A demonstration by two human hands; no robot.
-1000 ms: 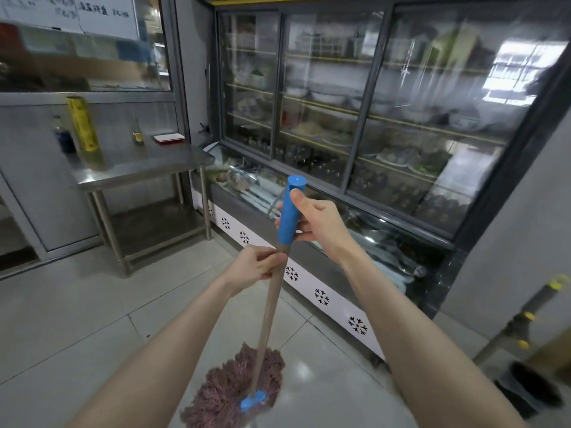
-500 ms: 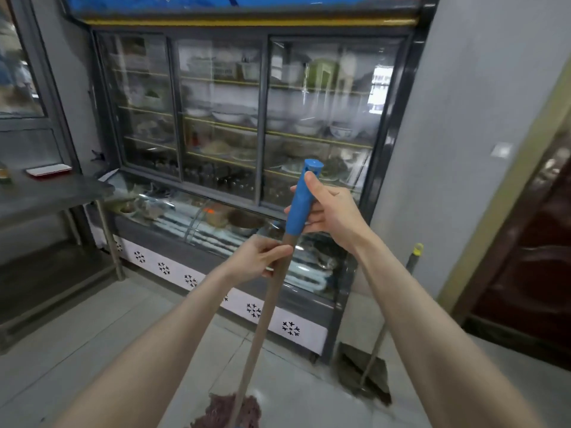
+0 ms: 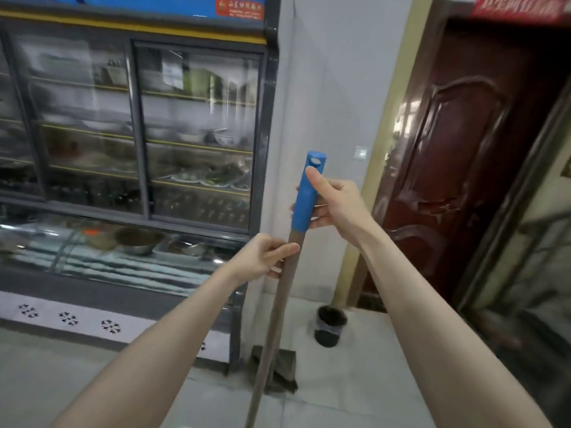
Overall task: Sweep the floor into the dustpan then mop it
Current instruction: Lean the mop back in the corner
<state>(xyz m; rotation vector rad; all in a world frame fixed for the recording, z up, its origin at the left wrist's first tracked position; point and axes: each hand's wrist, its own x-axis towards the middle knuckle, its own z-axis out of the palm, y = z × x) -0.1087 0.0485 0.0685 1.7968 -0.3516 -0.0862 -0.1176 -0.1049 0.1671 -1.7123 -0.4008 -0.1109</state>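
Wooden and brown, the long mop pole [image 3: 278, 304] runs from mid-frame to the bottom edge, its head out of view; my right hand [image 3: 336, 205] curls round its blue plastic grip [image 3: 306, 196], thumb lying along it; my left hand [image 3: 262, 257] holds the bare pole just below; a dark dustpan [image 3: 285, 367] sits at lower centre behind the pole, beside the glass-fronted display fridge [image 3: 139, 149] on the left.

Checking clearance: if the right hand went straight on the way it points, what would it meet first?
The right hand holds the mop handle's blue sleeve; past that, probably the grey wall, depth unclear.
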